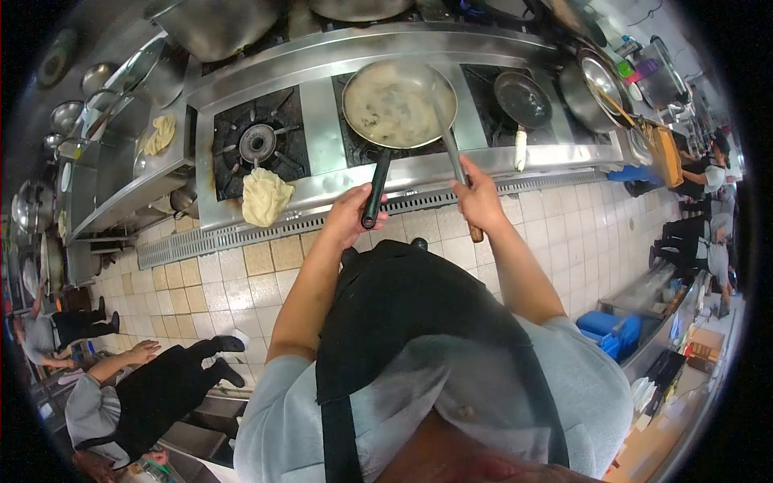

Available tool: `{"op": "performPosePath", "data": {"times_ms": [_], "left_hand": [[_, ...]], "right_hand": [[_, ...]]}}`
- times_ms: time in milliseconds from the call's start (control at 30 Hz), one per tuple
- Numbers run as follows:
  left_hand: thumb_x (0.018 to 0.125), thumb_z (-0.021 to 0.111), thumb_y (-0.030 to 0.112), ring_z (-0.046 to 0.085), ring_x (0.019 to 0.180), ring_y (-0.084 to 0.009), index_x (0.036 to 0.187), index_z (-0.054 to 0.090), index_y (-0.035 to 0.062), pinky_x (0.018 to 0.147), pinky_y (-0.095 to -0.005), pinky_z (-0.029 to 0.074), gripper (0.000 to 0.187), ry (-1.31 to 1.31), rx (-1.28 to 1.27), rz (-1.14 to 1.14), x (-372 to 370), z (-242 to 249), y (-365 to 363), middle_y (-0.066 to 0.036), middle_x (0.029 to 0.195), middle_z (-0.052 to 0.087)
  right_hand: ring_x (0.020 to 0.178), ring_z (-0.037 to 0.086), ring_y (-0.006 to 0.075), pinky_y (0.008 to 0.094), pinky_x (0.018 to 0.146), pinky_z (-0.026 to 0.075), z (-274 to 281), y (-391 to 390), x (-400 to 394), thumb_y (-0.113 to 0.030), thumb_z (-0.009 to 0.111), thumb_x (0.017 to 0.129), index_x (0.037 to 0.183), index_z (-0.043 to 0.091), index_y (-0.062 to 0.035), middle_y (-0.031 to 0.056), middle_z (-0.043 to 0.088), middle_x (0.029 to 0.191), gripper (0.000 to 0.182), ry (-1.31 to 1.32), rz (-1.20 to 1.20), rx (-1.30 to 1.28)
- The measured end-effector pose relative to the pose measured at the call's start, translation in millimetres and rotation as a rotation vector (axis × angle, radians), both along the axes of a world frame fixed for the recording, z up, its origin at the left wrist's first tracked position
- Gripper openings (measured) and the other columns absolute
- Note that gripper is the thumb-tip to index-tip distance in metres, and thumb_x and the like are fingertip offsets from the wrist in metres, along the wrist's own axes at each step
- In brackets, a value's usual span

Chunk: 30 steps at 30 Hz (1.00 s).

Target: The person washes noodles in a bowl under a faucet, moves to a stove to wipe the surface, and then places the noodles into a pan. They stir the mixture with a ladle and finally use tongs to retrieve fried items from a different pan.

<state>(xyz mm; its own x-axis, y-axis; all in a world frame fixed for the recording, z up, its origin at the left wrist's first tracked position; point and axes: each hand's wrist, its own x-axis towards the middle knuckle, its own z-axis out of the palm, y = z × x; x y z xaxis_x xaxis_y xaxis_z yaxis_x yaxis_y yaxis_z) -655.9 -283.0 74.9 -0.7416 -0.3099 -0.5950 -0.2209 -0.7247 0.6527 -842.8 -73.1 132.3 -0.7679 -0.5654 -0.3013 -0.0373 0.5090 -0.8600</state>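
Observation:
A wide frying pan [394, 101] sits over the middle burner, with pale, creamy, steaming food spread across its base. Its black handle [376, 189] points toward me, and my left hand [350, 216] is closed around it, fingers curled underneath. My right hand [481, 200] grips a long metal cooking utensil [452, 149] with a wooden handle end. The utensil's shaft crosses the pan's right rim; steam blurs its working end inside the pan. To the right, a small dark frying pan [523, 98] rests on a burner, its handle wrapped in something pale.
A yellowish cloth [266, 197] hangs at the front of the left burner [258, 143]. Large pots stand behind and at the right, near a metal pot [586, 92]. A steel shelf unit is at left. Other people work behind me, one in a black apron [165, 394].

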Motion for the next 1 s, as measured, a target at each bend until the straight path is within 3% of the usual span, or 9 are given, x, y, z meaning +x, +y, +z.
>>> {"op": "performPosePath", "data": {"times_ms": [33,100,233,333,633,833,1000], "left_hand": [[0.097,0.061,0.035,0.057,0.06,-0.0136,0.12,0.053,0.0037,0.049,-0.0258,0.045,0.04,-0.018,0.014,-0.054,-5,0,0,-0.007,0.088,0.063],[0.097,0.061,0.032,0.046,0.051,-0.0071,0.11,0.053,0.0064,0.04,-0.0227,0.035,0.03,0.034,0.112,-0.112,-11,5,2,0.001,0.074,0.056],[0.096,0.062,0.027,0.039,0.045,-0.0054,0.104,0.052,0.0088,0.036,-0.0223,0.028,0.022,-0.098,-0.101,-0.13,-18,11,9,0.004,0.067,0.049],[0.096,0.062,0.025,0.037,0.044,-0.0045,0.103,0.052,0.0093,0.035,-0.0225,0.025,0.02,-0.133,-0.187,-0.136,-20,13,12,0.004,0.066,0.047],[0.096,0.063,0.024,0.036,0.043,-0.0051,0.103,0.053,0.0081,0.036,-0.023,0.024,0.02,-0.164,-0.336,-0.143,-17,0,11,0.004,0.064,0.046],[0.095,0.063,0.024,0.037,0.043,-0.0058,0.103,0.054,0.0072,0.036,-0.0237,0.024,0.021,-0.159,-0.378,-0.135,-17,-7,13,0.004,0.063,0.045],[0.095,0.064,0.023,0.037,0.043,-0.0059,0.1,0.053,0.0068,0.036,-0.0244,0.025,0.02,-0.184,-0.408,-0.139,-15,-2,9,0.003,0.063,0.045]], "right_hand": [[0.051,0.051,0.0098,0.0259,0.041,0.04,0,-6,2,-0.009,0.064,0.091,0.146,0.041,-0.0083,0.0039,0.058,0.077,0.059,-0.126,-0.011,-0.051],[0.051,0.05,0.0091,0.025,0.039,0.039,11,-12,4,-0.01,0.061,0.092,0.144,0.041,-0.0083,0.0035,0.056,0.076,0.055,-0.482,-0.023,-0.254],[0.051,0.045,0.007,0.0213,0.037,0.036,28,-6,0,-0.011,0.056,0.096,0.139,0.042,-0.0085,0.0038,0.054,0.08,0.045,-1.113,-0.08,-0.565],[0.051,0.045,0.0056,0.0195,0.037,0.035,42,7,1,-0.012,0.052,0.098,0.138,0.041,-0.008,0.0045,0.054,0.082,0.042,-1.257,-0.047,-0.639],[0.046,0.047,0.0092,0.023,0.037,0.037,90,40,23,-0.008,0.057,0.092,0.147,0.035,-0.0039,0.004,0.054,0.078,0.059,-0.686,-0.114,-0.331],[0.046,0.048,0.0085,0.0252,0.038,0.038,81,38,20,-0.004,0.059,0.09,0.149,0.034,-0.0032,0.0018,0.053,0.075,0.063,-0.313,-0.107,-0.186],[0.046,0.049,0.0096,0.0268,0.039,0.038,39,23,14,-0.004,0.06,0.09,0.15,0.032,-0.0019,0.0025,0.052,0.074,0.066,-0.115,-0.047,-0.104]]}}
